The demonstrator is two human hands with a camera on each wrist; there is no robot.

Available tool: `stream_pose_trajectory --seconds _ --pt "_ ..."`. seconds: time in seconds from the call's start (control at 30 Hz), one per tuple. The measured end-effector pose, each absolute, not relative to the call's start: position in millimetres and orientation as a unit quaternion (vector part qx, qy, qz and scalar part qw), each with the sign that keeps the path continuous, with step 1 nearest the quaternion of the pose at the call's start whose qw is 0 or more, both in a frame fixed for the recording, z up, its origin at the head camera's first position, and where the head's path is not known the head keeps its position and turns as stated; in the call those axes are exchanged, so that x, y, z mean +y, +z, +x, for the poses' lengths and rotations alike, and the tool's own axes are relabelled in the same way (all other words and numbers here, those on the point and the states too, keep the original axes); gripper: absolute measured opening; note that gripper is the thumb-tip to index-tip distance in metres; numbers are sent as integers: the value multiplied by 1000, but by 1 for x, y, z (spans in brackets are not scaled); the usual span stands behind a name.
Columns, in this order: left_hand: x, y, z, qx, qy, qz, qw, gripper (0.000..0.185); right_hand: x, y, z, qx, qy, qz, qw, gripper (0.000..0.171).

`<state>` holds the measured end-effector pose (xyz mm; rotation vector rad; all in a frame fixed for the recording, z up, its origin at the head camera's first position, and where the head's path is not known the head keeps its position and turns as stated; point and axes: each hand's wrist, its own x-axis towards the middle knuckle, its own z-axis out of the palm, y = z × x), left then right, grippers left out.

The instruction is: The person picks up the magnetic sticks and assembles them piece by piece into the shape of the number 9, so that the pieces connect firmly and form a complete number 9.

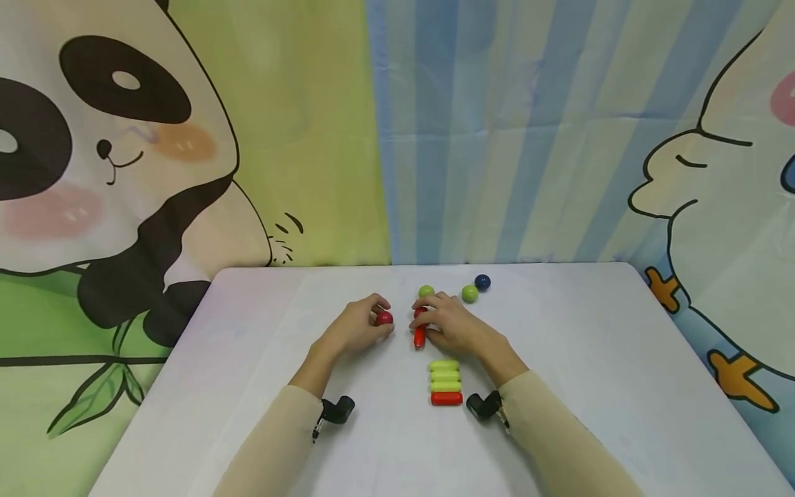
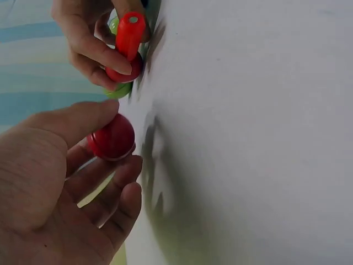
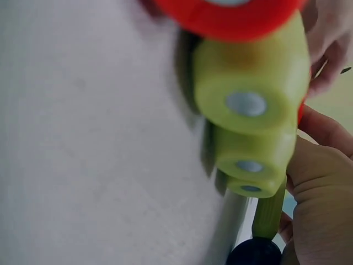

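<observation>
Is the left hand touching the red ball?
Touching. The left wrist view shows the left hand pinching the red ball between thumb and fingers, with no gap.

Red ball (image 1: 384,318) in the left hand (image 1: 357,330), red stick (image 1: 419,334) in the right hand (image 1: 452,324); two green balls (image 1: 470,293), dark blue ball (image 1: 482,281); three yellow-green sticks (image 1: 444,375), one red stick below (image 1: 446,398); white table (image 1: 621,386); beige sleeves (image 1: 273,442); panda picture (image 1: 93,172), blue striped cloth (image 1: 497,138)
</observation>
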<state>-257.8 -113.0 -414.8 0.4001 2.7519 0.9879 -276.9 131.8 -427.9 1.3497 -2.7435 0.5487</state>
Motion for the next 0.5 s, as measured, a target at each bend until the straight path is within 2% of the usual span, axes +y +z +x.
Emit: stream_pose_trajectory --seconds 0.13,0.5 --pt "-116 -414 -246 913 354 166 116 37 133 -430 -282 -884 186 428 32 28" --pt "-102 -415 -231 873 394 235 163 32 135 -429 -286 -878 188 438 28 27"
